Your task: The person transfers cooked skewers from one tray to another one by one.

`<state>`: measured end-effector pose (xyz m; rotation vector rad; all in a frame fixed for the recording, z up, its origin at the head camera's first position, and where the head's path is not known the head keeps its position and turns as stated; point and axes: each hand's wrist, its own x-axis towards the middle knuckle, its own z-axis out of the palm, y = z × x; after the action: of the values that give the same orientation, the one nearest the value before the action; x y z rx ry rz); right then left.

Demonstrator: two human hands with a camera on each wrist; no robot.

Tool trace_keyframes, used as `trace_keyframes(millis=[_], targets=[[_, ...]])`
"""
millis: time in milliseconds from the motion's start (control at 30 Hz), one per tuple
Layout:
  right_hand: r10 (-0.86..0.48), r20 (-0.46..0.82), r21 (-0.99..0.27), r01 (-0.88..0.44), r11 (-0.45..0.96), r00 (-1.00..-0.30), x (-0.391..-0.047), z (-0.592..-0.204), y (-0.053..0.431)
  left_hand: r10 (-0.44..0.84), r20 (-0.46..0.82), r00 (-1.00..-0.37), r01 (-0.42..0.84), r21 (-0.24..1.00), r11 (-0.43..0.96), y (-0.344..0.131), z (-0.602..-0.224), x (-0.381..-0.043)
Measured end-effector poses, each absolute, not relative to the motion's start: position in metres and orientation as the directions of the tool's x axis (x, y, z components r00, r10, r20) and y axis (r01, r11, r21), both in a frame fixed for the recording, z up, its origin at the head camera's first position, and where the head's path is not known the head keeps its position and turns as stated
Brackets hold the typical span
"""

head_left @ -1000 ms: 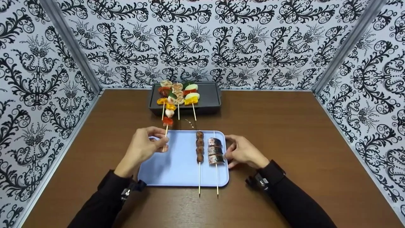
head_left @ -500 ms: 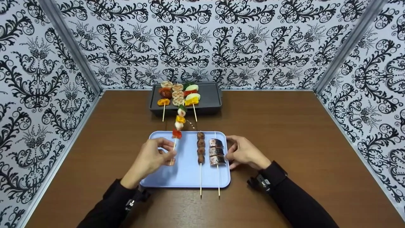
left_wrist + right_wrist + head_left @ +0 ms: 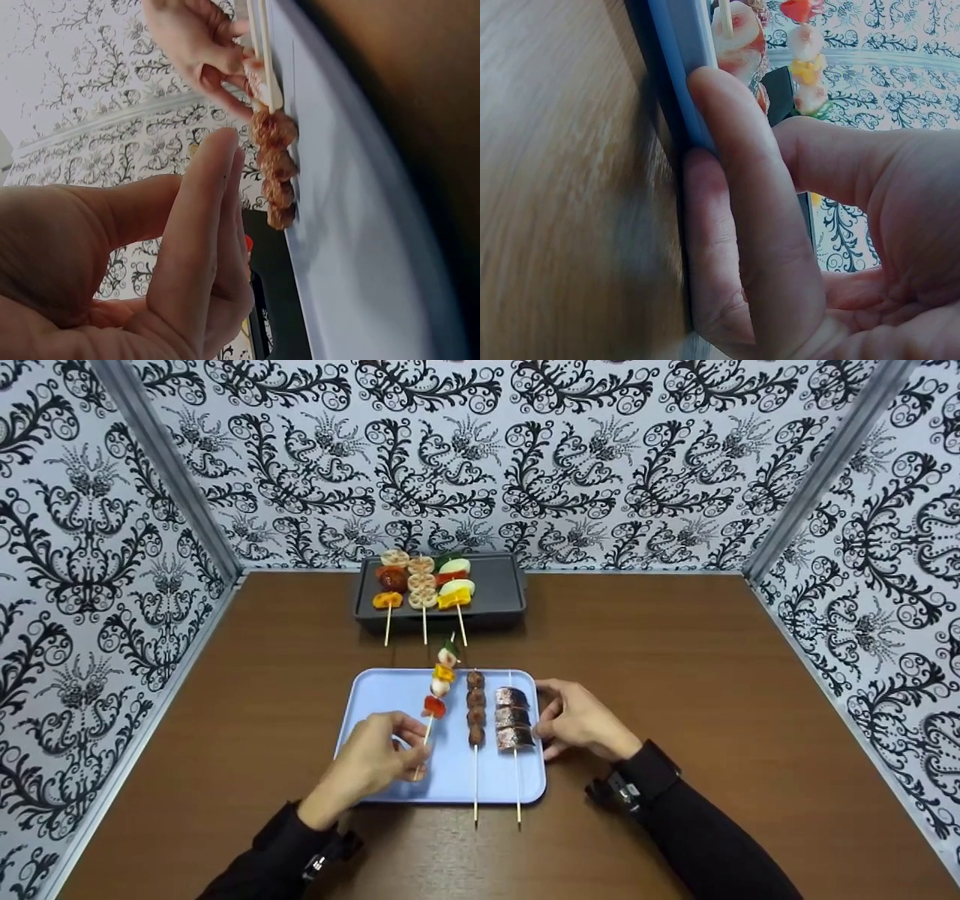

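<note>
My left hand (image 3: 375, 756) pinches the bare stick of a mixed skewer (image 3: 439, 688) with red, white, yellow and green pieces. The skewer slants over the light blue tray (image 3: 382, 690), its tip pointing away past the far rim. At the tray's right edge, my right hand (image 3: 585, 724) grips the rim, with fingertips (image 3: 712, 90) against the edge in the right wrist view. A meatball skewer (image 3: 475, 716) and a fish skewer (image 3: 513, 718) lie side by side on the tray's right half, sticks jutting past the near rim. In the left wrist view, the meatballs (image 3: 276, 169) show beyond my left fingers.
Behind the tray stands a dark grey grill plate (image 3: 497, 585). Several skewers lie on it, including lotus root slices (image 3: 421, 583) and one with white and yellow pieces (image 3: 454, 589). Patterned walls (image 3: 480, 465) enclose the brown table (image 3: 637, 637) at the back and sides.
My left hand has brought the mixed skewer nearer and to the right, from in front of the grill plate to over the tray. My right hand stays on the tray's edge.
</note>
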<state>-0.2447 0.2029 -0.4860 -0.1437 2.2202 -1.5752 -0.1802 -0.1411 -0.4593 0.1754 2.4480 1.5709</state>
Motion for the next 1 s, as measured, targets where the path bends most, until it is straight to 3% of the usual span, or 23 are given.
trace_keyframes(millis=[533, 1000], targets=[[-0.312, -0.272, -0.922, 0.153, 0.355, -0.911, -0.244, -0.485, 0.202, 0.243, -0.208, -0.947, -0.07, 0.876, 0.478, -0.126, -0.468, -0.171], [-0.298, -0.283, -0.918, 0.167, 0.361, -0.912, -0.244, -0.485, 0.201, 0.312, -0.161, -0.936, 0.022, 0.86, 0.509, -0.118, -0.478, -0.172]])
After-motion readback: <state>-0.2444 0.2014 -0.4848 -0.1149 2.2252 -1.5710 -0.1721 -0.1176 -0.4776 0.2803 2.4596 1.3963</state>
